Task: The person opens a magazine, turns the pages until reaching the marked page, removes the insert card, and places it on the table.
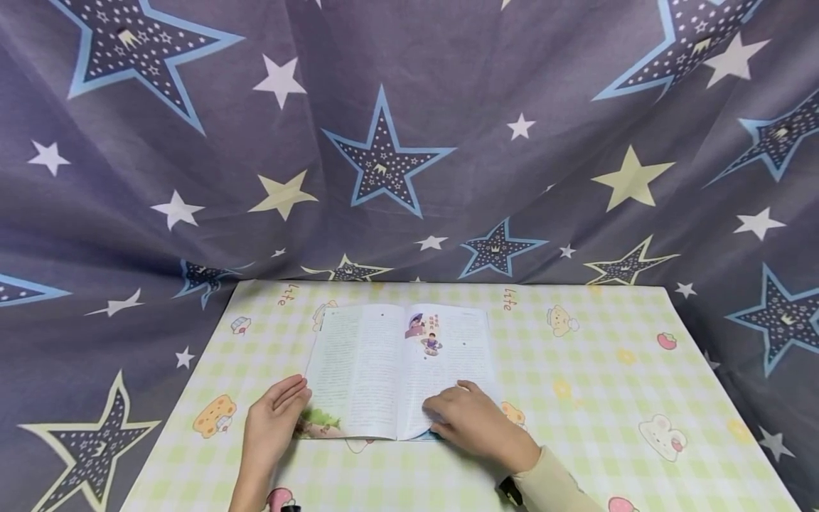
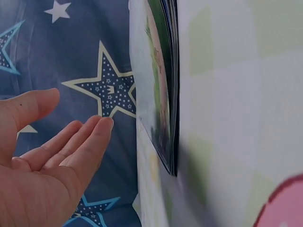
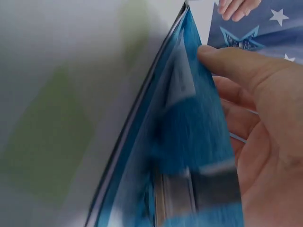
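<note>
An open magazine (image 1: 374,370) lies on the table, with columns of print and a small cartoon near the top of its right page (image 1: 448,355). At its lower right corner my right hand (image 1: 470,423) holds a page, with the thumb on the blue-printed side (image 3: 208,123) and the fingers behind it. That corner is lifted and curled. My left hand (image 1: 275,416) is beside the left page's lower edge; in the left wrist view its fingers (image 2: 85,151) are fairly straight, apart from the magazine's stacked page edges (image 2: 173,94).
The table is covered by a green-and-white checked cloth (image 1: 595,398) with cartoon prints. Behind it and at both sides hangs a dark curtain (image 1: 486,71) patterned with stars. A pale sleeve (image 1: 550,483) covers the right forearm.
</note>
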{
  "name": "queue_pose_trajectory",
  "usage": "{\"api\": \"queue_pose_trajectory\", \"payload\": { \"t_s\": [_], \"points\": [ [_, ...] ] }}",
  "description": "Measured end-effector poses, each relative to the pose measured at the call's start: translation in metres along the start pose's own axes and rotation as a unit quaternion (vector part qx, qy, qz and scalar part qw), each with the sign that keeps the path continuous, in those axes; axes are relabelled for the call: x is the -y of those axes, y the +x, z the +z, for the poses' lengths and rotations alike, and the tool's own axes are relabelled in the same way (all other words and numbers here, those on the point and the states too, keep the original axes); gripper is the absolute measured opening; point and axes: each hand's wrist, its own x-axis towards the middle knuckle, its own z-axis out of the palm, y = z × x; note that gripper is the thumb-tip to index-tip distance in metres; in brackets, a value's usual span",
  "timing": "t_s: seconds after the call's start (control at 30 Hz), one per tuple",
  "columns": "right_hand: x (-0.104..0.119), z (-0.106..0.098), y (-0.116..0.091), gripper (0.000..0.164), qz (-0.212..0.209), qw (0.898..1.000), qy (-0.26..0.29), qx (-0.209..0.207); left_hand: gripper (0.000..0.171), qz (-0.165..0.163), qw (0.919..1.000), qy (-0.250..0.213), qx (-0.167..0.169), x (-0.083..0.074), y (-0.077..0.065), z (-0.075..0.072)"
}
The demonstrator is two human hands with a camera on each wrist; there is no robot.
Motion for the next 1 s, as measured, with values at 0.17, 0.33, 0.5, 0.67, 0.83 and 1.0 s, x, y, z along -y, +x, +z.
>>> {"api": "queue_pose_trajectory", "payload": {
  "t_s": [0.17, 0.33, 0.5, 0.67, 0.83, 1.0],
  "points": [
    [-0.013, -0.006, -0.013, 0.026, 0.027, 0.999, -0.007, -0.027, 0.040, 0.001, 1.0000, -0.001, 0.005, -0.002, 0.000, 0.004],
    [-0.028, -0.009, -0.024, 0.038, 0.055, 0.993, -0.004, -0.101, 0.038, 0.008, 0.9999, 0.000, 0.010, -0.003, -0.001, 0.009],
    [-0.035, -0.010, -0.027, 0.062, 0.108, 0.978, -0.025, -0.179, 0.037, 0.021, 0.9997, 0.007, 0.014, -0.004, -0.001, 0.015],
    [-0.032, -0.010, -0.026, 0.083, 0.179, 0.964, -0.033, -0.195, 0.037, 0.036, 0.9989, 0.007, 0.028, -0.006, -0.001, 0.024],
    [-0.025, -0.008, -0.022, 0.086, 0.189, 0.964, -0.007, -0.189, 0.036, 0.055, 0.9971, -0.001, 0.051, -0.008, 0.000, 0.037],
    [-0.017, -0.007, -0.015, 0.084, 0.160, 0.967, 0.004, -0.197, 0.036, 0.060, 0.9960, -0.009, 0.066, -0.012, 0.000, 0.052]
  ]
}}
